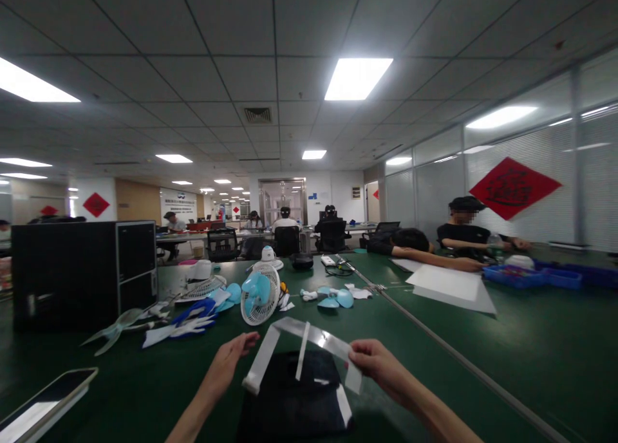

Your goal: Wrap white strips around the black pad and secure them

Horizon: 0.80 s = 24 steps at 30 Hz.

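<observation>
In front of me, a whitish, glossy, see-through strip bends into an angular frame shape, with a narrow white bar across it. Its exact kind is unclear. My right hand pinches the strip's right corner between thumb and fingers. To the left of the strip, my left hand is open, its fingers stretched toward it; no grip shows. Beneath the strip lies a dark, shiny black flat object, partly covered by it.
Beyond my hands stand a white and blue fan, loose blue fan blades and blue-white gloves. A black computer case and a phone are left. White sheets, blue trays and two people occupy the right.
</observation>
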Tool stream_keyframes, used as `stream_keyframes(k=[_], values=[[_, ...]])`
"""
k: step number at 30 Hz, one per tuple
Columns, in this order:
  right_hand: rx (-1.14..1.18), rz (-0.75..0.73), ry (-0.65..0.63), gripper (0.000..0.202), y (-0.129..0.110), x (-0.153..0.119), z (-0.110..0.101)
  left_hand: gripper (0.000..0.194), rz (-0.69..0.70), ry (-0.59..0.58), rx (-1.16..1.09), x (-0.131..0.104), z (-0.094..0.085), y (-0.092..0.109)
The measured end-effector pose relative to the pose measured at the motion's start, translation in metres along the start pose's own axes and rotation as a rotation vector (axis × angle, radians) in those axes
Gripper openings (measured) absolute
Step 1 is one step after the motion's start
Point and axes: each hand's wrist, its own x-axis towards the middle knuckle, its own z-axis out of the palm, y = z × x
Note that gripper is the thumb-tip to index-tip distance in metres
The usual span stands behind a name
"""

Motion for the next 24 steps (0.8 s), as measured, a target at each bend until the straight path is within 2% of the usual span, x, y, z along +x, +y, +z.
stream_keyframes(k=[3,8,12,15,18,20,24], values=[[-0.047,0.067,-0.029,0.027,0.007,0.002,0.010,0.076,-0.053,-0.143,-0.060,-0.008,0.007,0.012],[-0.066,0.105,-0.014,0.017,0.016,0.004,0.014,0.066,0.009,-0.128,0.088,-0.014,0.013,0.024],[-0.038,0.120,-0.025,0.017,0.019,0.002,0.015,0.062,-0.073,-0.161,0.109,-0.018,0.016,0.031],[-0.033,0.129,-0.032,0.019,0.016,-0.001,0.018,0.055,-0.147,-0.217,0.045,-0.024,0.015,0.035],[-0.069,0.149,-0.024,0.018,0.011,-0.005,0.021,0.046,-0.255,-0.369,-0.051,-0.032,0.009,0.034],[-0.118,0.167,-0.052,0.018,0.010,-0.008,0.023,0.041,-0.321,-0.465,-0.037,-0.036,0.006,0.030],[-0.282,0.144,-0.071,0.014,0.017,-0.007,0.026,0.035,-0.411,-0.513,0.116,-0.035,0.007,0.018]])
